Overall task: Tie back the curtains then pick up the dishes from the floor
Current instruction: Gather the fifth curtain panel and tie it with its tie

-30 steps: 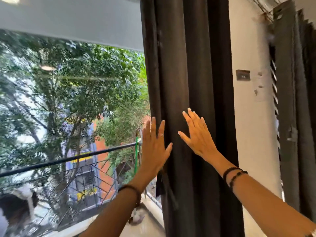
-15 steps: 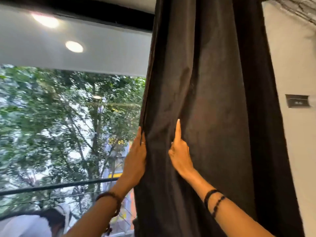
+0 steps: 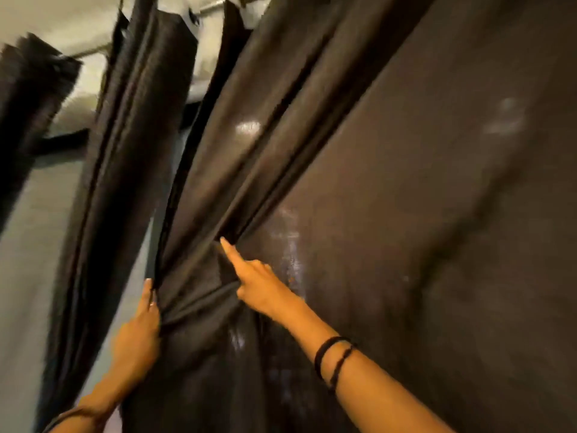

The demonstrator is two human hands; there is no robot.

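The curtain [image 3: 359, 182] hangs lengthwise between both hands: left hand [image 3: 139, 332] grips its edge, right hand [image 3: 259, 282] pinches a fold, forefinger straight.

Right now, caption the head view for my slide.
Both hands, left and right, gather the dark curtain.

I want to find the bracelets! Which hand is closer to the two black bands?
Right. The black bands circle that arm's wrist, just below the right hand. The left hand is across the dark curtain folds.
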